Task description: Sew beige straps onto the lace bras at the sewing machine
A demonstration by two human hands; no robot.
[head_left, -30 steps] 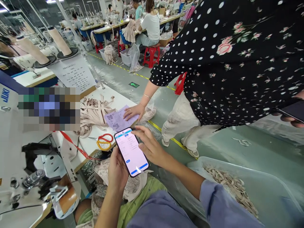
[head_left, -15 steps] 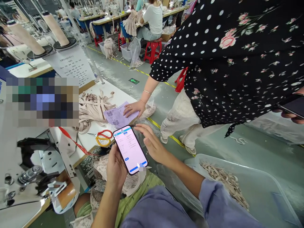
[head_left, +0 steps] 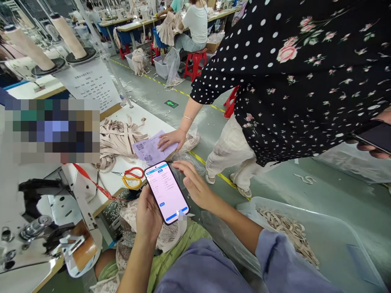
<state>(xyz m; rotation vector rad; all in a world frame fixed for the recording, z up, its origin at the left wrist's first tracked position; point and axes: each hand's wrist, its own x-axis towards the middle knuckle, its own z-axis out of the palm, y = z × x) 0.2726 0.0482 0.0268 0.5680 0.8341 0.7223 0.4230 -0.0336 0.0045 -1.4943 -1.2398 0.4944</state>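
Observation:
My left hand (head_left: 148,217) grips a smartphone (head_left: 166,192) from below, its lit screen showing a pale form. My right hand (head_left: 195,185) hovers just right of the phone's edge with fingers spread and relaxed, holding nothing. On the white sewing table (head_left: 143,118) ahead, a standing person in a polka-dot floral top presses one hand (head_left: 171,140) on a lilac slip with QR codes (head_left: 149,151). Red and yellow scissors (head_left: 132,178) lie beside the phone.
A pile of beige elastic straps (head_left: 117,140) lies on the table. A sewing machine (head_left: 39,228) stands at the left. A clear plastic bin (head_left: 324,240) with strap offcuts sits at my right. Lace fabric (head_left: 165,238) rests on my lap. Other workers sit on red stools behind.
My view has shifted slightly; the phone and both hands sit a little lower-left in frame. My right hand has drawn back a touch from the screen. The standing person's hand stays on the slip.

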